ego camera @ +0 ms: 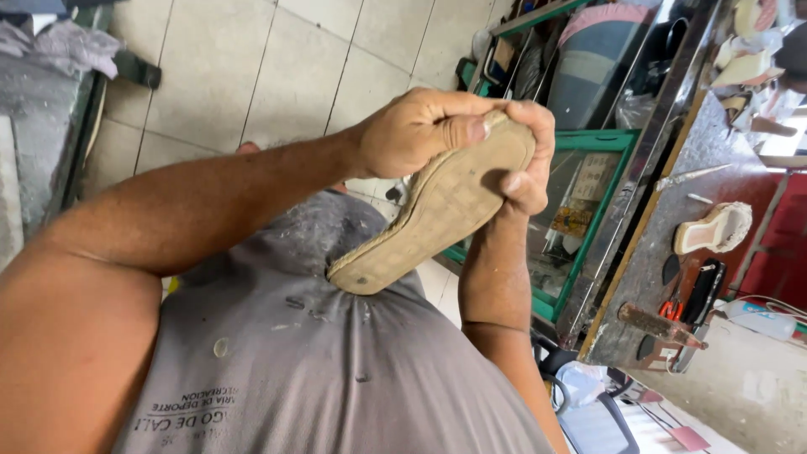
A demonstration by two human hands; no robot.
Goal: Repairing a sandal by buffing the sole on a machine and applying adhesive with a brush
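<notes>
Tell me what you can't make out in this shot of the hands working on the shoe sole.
All in the head view:
- Upper side of the shoe sole: turned away, only the bottom shows.
- Sole's toe end: covered by the left hand and right hand.
- Sole's heel end: pressed into the grey shirt, contact hidden.
- Tools on the workbench: small and tilted, kinds unclear.
- Shoe parts at top right: cut off by the edge.

Two hands (420,130), one shoe sole (437,214)

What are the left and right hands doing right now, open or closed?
Left hand: closed, gripping the toe end of the tan shoe sole.
Right hand: closed on the same end of the sole, from the other side.
</notes>
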